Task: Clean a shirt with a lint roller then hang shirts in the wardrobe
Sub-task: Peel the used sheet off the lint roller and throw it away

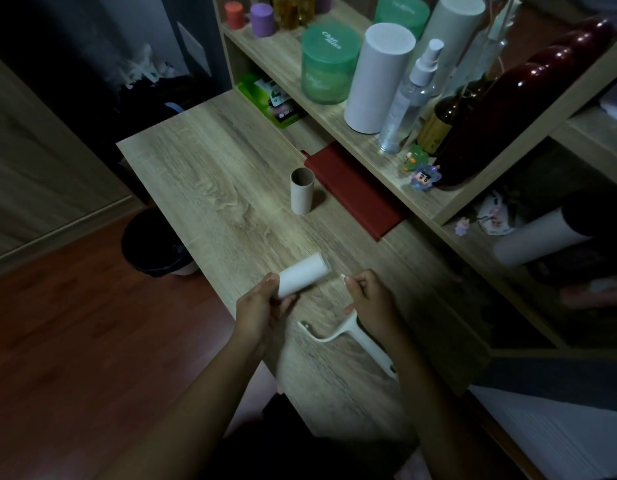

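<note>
— Nearest on the pale wooden desk (213, 168)?
— White plastic lint-roller frame (348, 336), lying loose. Over it the left hand (262, 306) grips a white paper refill roll (303, 277); the right hand (369, 299) pinches a small white scrap (343, 278).
— Handling?
— Light, likely crushable and sticky; hold its ends. Beyond stands a brown cardboard tube (302, 195).

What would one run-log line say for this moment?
left hand: holds white roll | right hand: pinches small white piece | roller handle: flat on desk, no roll | cardboard tube: upright on desk
</note>
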A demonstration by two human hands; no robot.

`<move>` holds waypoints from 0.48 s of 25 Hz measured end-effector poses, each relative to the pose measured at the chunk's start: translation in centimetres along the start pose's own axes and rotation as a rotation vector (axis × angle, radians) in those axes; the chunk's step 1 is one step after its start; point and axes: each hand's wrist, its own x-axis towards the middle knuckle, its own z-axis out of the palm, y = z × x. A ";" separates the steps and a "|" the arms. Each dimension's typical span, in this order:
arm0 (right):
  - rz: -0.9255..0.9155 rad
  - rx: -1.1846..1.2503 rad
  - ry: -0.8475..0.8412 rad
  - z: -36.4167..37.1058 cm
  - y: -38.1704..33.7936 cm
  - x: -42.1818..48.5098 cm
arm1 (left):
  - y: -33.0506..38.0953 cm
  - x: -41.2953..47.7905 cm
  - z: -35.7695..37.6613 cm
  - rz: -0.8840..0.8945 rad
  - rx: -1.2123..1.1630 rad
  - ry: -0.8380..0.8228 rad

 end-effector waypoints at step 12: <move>-0.068 -0.294 0.188 0.8 1.3 0.7 | 0.1 0.3 -0.1 0.032 0.008 0.004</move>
